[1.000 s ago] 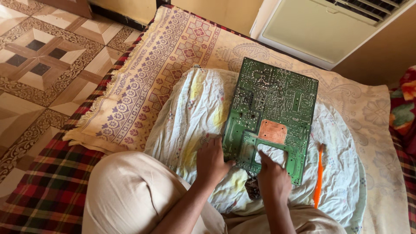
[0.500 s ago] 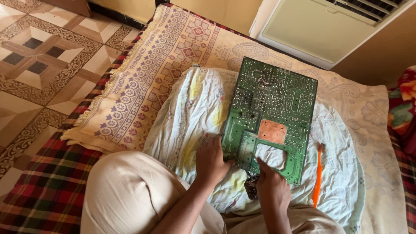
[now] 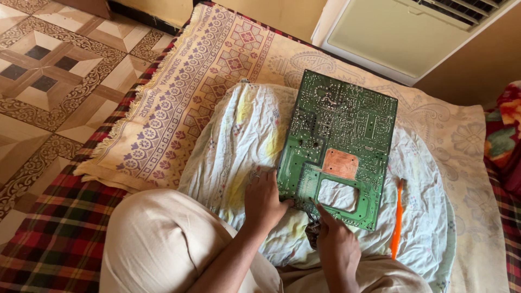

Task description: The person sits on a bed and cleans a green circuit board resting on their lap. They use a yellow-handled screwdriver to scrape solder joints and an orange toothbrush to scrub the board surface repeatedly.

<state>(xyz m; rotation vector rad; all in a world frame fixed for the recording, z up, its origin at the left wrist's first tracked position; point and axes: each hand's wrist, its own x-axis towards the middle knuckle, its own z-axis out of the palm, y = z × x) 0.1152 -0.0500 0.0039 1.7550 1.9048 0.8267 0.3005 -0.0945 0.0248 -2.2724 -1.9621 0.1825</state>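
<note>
The near left edge of the green board (image 3: 339, 146) is clamped by the left hand (image 3: 264, 199), at lower centre. The board's bottom edge is touched by the right hand (image 3: 336, 244), fingers together, with nothing seen held. The board lies flat on a white cloth (image 3: 244, 141) at centre. An orange tool (image 3: 398, 217) rests just right of it.

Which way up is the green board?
Solder side up: the board lies flat on the cloth, showing tracks and a copper patch, no parts.
</note>
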